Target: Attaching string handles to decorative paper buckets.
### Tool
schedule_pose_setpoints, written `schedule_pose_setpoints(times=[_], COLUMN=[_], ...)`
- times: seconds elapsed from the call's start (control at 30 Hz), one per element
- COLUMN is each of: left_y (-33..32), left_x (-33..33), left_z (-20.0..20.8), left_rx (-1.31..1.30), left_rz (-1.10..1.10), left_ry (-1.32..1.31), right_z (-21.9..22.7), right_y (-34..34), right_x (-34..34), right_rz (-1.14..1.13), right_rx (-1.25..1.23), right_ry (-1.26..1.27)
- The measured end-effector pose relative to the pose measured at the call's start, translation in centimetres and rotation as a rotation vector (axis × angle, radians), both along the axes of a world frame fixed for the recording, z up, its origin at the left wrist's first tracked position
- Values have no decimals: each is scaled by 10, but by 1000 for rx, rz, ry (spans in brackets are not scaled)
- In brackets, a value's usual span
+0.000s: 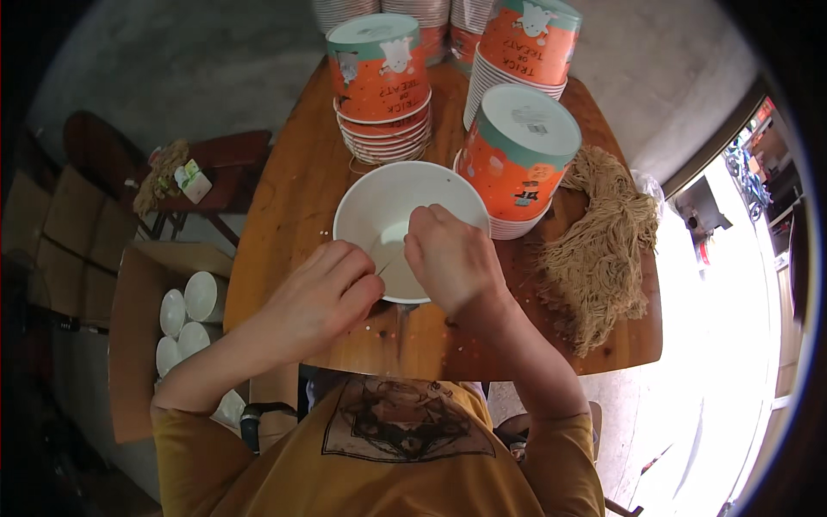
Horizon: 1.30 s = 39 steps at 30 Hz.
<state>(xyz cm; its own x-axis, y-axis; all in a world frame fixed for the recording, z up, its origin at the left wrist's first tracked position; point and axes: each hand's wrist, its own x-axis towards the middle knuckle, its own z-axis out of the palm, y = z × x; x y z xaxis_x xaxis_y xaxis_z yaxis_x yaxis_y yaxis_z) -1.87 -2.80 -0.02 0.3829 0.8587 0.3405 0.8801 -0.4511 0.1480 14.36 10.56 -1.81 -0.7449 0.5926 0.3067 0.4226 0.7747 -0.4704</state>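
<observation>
Across one wooden table point(276, 276), stacked orange buckets point(383, 90) are being kept beyond an upright bucket point(375, 207), plain white inside. Its mouth is being overhung by the curled right hand point(452, 258), the nearer, grip hidden, and its near-left rim by the left hand point(323, 293), by which a thin slanting strand point(389, 265) is apparently being pinched.

The person point(379, 491) wears a mustard-yellow T-shirt point(413, 495) with a printed panel point(407, 422) on its front, shaded black and pale brown and thinly edged in black. Left of the panel is the plain left sleeve point(202, 461), right of it the right sleeve point(560, 465), both short; left hand point(323, 293) and right hand point(452, 254) are bare.
</observation>
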Motion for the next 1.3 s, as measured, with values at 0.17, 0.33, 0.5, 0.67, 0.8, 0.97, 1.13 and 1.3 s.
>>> schedule_pose_setpoints(times=[0.17, 0.33, 0.5, 0.67, 0.8, 0.97, 1.13, 1.3], left_y=[4, 18, 37, 45, 43, 43, 44, 33], left_x=[-1, -29, -75, -104, -31, 82, 66, 48], left_z=[6, 5, 5, 5, 11, 17, 27, 32], left_rx=[77, 163, 273, 261, 300, -424, -757, -802], left_rz=[-84, -179, -249, -226, -24, -67, 77, 237], left_ry=[104, 277, 487, 560, -324, -1468, -1408, -967], right_z=[1, 9, 18, 5, 27, 53, 43, 10], right_y=[2, 22, 46, 60, 37, 3, 10, 29], right_x=[-1, 13, 53, 84, 68, 32, 39, 53], right_rz=[5, 131, 98, 49, 110, 203, 190, 134], right_rx=[73, -417, -1149, -1622, -1688, -1580, -1469, -1449], right_ry=[-121, 184, 706, 1206, 1332, 1261, 1268, 1276])
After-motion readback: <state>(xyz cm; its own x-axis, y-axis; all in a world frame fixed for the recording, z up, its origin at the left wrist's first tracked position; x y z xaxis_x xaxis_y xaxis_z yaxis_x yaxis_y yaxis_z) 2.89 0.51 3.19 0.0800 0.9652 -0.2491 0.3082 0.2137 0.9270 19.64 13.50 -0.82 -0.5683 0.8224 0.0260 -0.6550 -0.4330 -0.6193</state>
